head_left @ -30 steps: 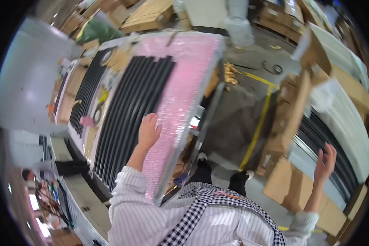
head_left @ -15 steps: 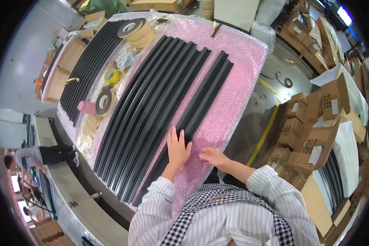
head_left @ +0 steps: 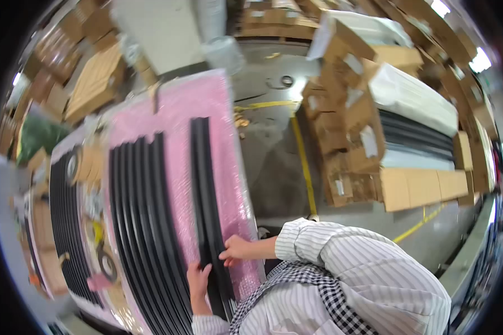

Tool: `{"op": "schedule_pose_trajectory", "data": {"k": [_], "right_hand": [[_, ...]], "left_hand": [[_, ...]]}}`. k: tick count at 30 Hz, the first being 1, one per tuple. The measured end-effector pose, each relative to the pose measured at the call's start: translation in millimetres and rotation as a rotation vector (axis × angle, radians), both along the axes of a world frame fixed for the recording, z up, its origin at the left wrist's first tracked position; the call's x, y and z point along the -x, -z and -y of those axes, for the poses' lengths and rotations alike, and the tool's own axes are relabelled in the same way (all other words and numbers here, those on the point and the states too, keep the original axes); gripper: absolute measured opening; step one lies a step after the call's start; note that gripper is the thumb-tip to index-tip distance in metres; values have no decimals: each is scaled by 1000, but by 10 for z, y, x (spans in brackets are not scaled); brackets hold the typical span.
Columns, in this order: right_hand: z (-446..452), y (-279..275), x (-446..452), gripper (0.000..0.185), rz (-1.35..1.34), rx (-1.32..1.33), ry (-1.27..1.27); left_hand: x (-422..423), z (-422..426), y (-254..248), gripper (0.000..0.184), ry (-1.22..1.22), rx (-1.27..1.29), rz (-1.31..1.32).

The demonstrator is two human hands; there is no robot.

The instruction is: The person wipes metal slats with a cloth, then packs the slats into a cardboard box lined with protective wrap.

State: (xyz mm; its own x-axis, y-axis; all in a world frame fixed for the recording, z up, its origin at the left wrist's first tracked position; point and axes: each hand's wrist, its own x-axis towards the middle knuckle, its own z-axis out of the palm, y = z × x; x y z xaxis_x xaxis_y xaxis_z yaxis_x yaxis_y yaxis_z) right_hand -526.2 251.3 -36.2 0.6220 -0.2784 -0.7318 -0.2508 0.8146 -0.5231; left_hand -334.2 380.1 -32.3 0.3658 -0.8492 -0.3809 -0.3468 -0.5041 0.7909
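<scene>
A pair of long black profile strips [head_left: 203, 173] lies side by side on pink bubble wrap [head_left: 176, 190]. At the pair's left edge, near its close end, is my left hand [head_left: 198, 285], its thumb spread from the fingers and reaching over the strip. On the opposite edge my right hand [head_left: 239, 249] has its fingers closed, pinching the right-hand strip. To the left lies a broader row of several black strips [head_left: 142, 223], ribbed lengthwise.
Farther left are tape rolls [head_left: 106, 263], a pink roll [head_left: 99, 282] and another batch of dark strips [head_left: 67, 223]. Open cardboard cartons [head_left: 352, 134] stand on the floor to the right, one with black strips [head_left: 416, 137] inside. Yellow floor tape [head_left: 303, 162] runs beside the table.
The view has swung to the right, bringing the cartons nearer the middle. My right hand has come to the strip's right edge. My left hand has moved from lying flat to the pair's left edge.
</scene>
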Motion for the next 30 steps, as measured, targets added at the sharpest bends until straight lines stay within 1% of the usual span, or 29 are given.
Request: {"op": "schedule_pose_trajectory", "data": {"k": [1, 3, 5, 6, 7, 8, 9, 11, 12, 13, 15, 16, 18, 19, 20, 22, 24, 26, 28, 29, 30], "right_hand": [[49, -89, 119, 16, -7, 8, 59], [71, -393, 361, 20, 196, 96, 46], [191, -681, 658, 21, 237, 141, 114], [295, -837, 839, 23, 281, 182, 141], [388, -994, 1037, 25, 326, 228, 167], [475, -1150, 1255, 25, 326, 245, 197], [574, -1310, 1506, 25, 337, 312, 262], [693, -1675, 2109, 26, 338, 395, 369], [720, -1881, 2443, 26, 292, 446, 457], [732, -2024, 2776, 27, 247, 494, 541], [688, -2159, 3451, 16, 169, 560, 671], [644, -2166, 3788, 16, 171, 576, 692], [525, -2117, 4476, 15, 83, 590, 938], [432, -2087, 4812, 15, 81, 599, 960], [339, -2058, 5156, 15, 32, 595, 1037], [219, -2020, 5872, 16, -71, 586, 1174], [53, -1885, 6430, 16, -84, 564, 1241], [-164, -1729, 6833, 17, -114, 509, 1339], [-400, -1767, 7106, 17, -126, 440, 1389], [-502, -1776, 7230, 17, -137, 380, 1423], [-594, -1729, 7320, 17, -138, 374, 1424]], "left_hand": [[43, 49, -261, 28, -48, -15, -154], [-66, 122, -544, 27, -5, -70, -264], [23, 398, -984, 27, 37, 79, -390], [59, 544, -1186, 27, 68, 80, -392], [101, 704, -1382, 29, 101, 89, -333], [175, 868, -1567, 31, 136, 103, -274], [287, 1039, -1735, 31, 175, 113, -273], [605, 1345, -2044, 25, 244, 198, -126], [817, 1499, -2228, 25, 280, 203, -127], [1068, 1668, -2436, 29, 389, 214, -79], [1768, 1986, -2926, 37, 614, 277, 21], [2225, 2159, -3163, 43, 734, 326, 75], [3046, 2490, -3375, 45, 840, 284, 26], [3583, 2610, -3460, 46, 902, 307, -69], [4130, 2705, -3525, 47, 961, 325, -166], [5086, 3009, -3375, 50, 1117, 362, -270], [6046, 3199, -3283, 51, 1267, 244, -202], [6979, 3323, -2929, 52, 1435, 350, -230], [7745, 3374, -2657, 51, 1576, 251, -100], [8089, 3367, -2514, 51, 1617, 246, -125], [8363, 3343, -2332, 51, 1657, 239, -149]]}}
